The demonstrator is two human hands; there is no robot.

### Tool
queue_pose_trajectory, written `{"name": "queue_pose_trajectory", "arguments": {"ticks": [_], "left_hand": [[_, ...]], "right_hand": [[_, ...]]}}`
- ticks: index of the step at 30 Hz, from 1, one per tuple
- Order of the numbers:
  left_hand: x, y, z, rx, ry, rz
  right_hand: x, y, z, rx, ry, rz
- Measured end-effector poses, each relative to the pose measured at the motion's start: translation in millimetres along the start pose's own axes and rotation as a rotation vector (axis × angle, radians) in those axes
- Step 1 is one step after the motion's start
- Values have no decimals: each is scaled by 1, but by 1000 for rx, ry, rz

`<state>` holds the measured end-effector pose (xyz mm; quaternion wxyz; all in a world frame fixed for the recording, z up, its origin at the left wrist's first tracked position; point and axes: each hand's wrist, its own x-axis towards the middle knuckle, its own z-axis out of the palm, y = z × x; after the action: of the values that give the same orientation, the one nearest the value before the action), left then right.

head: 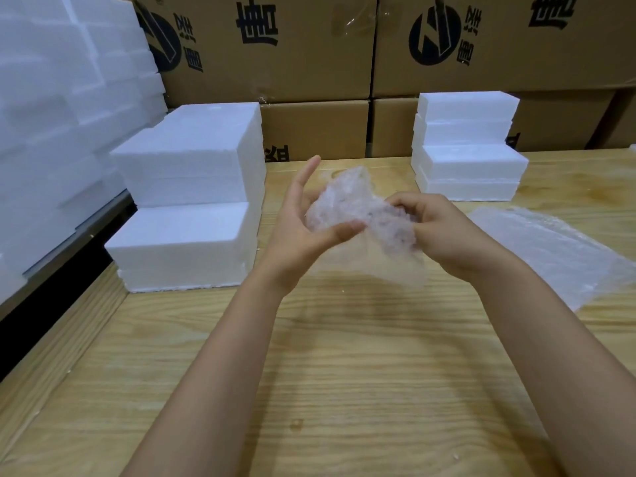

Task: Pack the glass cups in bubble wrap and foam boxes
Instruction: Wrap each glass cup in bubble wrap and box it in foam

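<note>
A bundle of bubble wrap (347, 204) is held up above the wooden table (344, 356) between both hands; whatever is inside it is hidden by the wrap. My left hand (303, 228) cradles its left side, thumb pressed over the wrap and fingers straight, pointing up. My right hand (437, 228) grips the bundle's right side with curled fingers. A loose flap of wrap hangs below the hands. White foam boxes (186, 187) are stacked on the left of the table, and a second stack of foam boxes (468, 146) stands at the back right.
Spare bubble wrap sheets (550, 249) lie flat on the table at the right. More foam pieces (62, 98) are piled at far left. Printed cardboard cartons (309, 46) form a wall behind the table. The table's left edge drops to a dark gap.
</note>
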<state>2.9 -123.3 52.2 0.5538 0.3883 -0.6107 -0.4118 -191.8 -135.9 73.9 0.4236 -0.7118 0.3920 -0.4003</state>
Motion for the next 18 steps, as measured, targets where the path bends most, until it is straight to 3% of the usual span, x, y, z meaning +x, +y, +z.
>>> {"name": "queue_pose_trajectory", "arguments": {"ticks": [3, 7, 10, 14, 18], "left_hand": [[1, -5, -13, -389, 37, -216], [-8, -22, -15, -703, 0, -393], [-7, -31, 4, -583, 4, -329], [-4, -36, 18, -444, 189, -268], [-3, -33, 8, -536, 85, -228]], "right_hand": [[1, 3, -3, 178, 77, 72], [7, 13, -1, 470, 226, 189], [11, 20, 10, 557, 250, 234], [11, 24, 20, 622, 206, 212], [11, 26, 16, 554, 190, 172]]}}
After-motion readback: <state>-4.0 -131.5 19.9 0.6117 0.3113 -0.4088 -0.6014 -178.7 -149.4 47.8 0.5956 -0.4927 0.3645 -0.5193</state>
